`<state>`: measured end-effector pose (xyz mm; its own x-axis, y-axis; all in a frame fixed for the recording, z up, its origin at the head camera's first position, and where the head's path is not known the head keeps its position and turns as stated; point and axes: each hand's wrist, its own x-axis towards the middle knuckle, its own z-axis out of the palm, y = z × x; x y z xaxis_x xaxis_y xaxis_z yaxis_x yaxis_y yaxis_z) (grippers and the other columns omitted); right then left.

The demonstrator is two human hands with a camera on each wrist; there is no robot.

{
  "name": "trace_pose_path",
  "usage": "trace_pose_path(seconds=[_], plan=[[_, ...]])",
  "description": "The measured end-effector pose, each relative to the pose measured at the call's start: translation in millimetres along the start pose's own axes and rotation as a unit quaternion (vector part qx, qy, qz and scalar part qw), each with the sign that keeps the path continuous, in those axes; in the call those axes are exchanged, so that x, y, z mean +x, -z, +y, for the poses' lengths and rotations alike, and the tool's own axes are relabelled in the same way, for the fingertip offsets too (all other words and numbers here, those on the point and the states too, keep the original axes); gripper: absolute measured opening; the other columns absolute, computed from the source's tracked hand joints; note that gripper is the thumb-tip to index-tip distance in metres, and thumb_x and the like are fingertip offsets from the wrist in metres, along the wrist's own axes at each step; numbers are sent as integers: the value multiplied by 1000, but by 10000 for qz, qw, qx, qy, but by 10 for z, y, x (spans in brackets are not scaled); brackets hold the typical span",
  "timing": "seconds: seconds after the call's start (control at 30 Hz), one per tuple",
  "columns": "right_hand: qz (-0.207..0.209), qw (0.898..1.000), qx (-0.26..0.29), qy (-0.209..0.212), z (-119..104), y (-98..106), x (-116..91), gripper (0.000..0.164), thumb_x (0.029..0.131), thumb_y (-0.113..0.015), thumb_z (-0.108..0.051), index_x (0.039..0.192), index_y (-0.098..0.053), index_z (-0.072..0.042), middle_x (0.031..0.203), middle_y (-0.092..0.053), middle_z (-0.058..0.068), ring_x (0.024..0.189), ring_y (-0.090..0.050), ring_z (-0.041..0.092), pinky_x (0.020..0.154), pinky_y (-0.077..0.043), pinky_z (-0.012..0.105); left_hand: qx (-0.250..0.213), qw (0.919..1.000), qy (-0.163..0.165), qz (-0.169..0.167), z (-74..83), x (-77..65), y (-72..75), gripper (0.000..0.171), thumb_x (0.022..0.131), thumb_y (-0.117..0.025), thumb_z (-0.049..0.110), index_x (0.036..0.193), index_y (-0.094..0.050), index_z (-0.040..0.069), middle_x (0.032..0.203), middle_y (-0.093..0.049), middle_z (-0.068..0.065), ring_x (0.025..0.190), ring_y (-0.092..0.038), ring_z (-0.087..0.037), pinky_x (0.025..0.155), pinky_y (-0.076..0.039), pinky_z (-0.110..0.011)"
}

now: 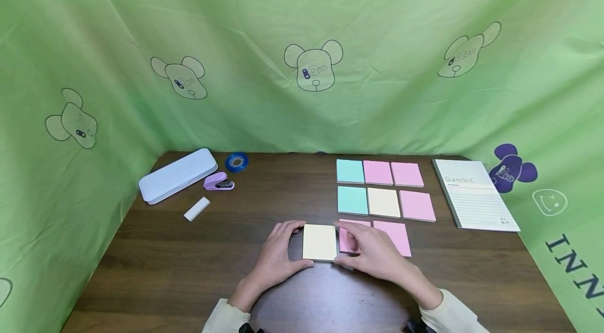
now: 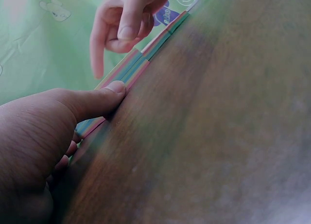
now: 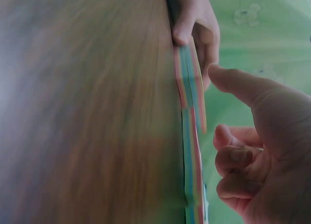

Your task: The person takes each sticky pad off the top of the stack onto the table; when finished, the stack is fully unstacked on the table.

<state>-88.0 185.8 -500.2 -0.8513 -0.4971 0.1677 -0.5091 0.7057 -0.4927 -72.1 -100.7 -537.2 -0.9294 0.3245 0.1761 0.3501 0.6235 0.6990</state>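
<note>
A cream-topped stack of sticky notes [image 1: 319, 242] lies on the table between the two hands. In the right wrist view its side [image 3: 184, 80] shows bands of pink, yellow and blue, thicker than the neighbouring pads. My left hand [image 1: 278, 257] grips it from the left, thumb at the near edge and fingers at the far corner. On the right side, my right hand [image 1: 377, 254] hovers with thumb and index finger spread and the other fingers bent, holding nothing. Beneath that hand, a pink sticky note pad [image 1: 346, 244] is partly hidden; another pink pad [image 1: 398, 238] lies beside it.
Behind are two rows of sticky note pads, including a teal pad [image 1: 352, 200], a cream pad [image 1: 384, 202] and a pink pad [image 1: 417, 205]. A notepad [image 1: 474, 194] lies right. Left are a pale case [image 1: 178, 175], purple stapler [image 1: 218, 181], blue tape [image 1: 236, 162] and white eraser-like block [image 1: 196, 208].
</note>
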Motion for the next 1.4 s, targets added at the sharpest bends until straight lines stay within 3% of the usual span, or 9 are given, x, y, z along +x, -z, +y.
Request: trace_pose_path(seconds=[0.33,0.53,0.77,0.93,1.2,1.4], plan=[[-183,9988,-463,35,-123,-137,160,93,72,-100,-57,145,-69,-9,78,-55,-15,66,-45,1,57,-41,25,51,10000,-31,-5,-2,4,-2,90,78,-104,32,152,-58,11,143,-66,-1,127,-59,-20,107,-52,-50],[-307,9972,-674,-57,-162,-160,195,84,71,-101,-54,137,-71,-13,74,-52,-16,64,-45,3,55,-40,27,4,10000,-37,13,4,9,-6,93,76,-105,32,154,-57,11,143,-67,-2,127,-60,-20,106,-53,-49],[-184,9988,-448,64,-167,-156,212,77,70,-101,-47,132,-71,-12,72,-49,-17,61,-42,-1,53,-37,24,-158,9998,16,78,6,7,-6,103,73,-107,28,159,-53,10,145,-66,-3,128,-60,-21,106,-53,-50],[-55,9994,-327,-21,-138,-63,259,77,69,-101,-46,132,-72,-12,69,-49,-17,60,-42,-1,53,-37,23,-152,9999,-10,71,5,8,-4,102,73,-107,29,158,-54,10,146,-66,-3,128,-60,-21,106,-53,-50],[-81,9984,-151,-536,-71,200,476,93,76,-100,-45,150,-65,-1,67,-45,-15,58,-35,1,53,-32,24,-27,9999,-90,39,-12,10,-4,87,76,-105,35,149,-64,11,146,-66,-2,130,-60,-22,107,-53,-52],[-77,9979,-144,-622,-1,266,718,90,78,-99,-46,151,-64,-6,73,-47,-9,61,-32,6,54,-29,27,-49,10000,-82,3,-15,6,7,79,78,-104,35,145,-69,14,144,-66,-1,130,-59,-22,108,-53,-52]])
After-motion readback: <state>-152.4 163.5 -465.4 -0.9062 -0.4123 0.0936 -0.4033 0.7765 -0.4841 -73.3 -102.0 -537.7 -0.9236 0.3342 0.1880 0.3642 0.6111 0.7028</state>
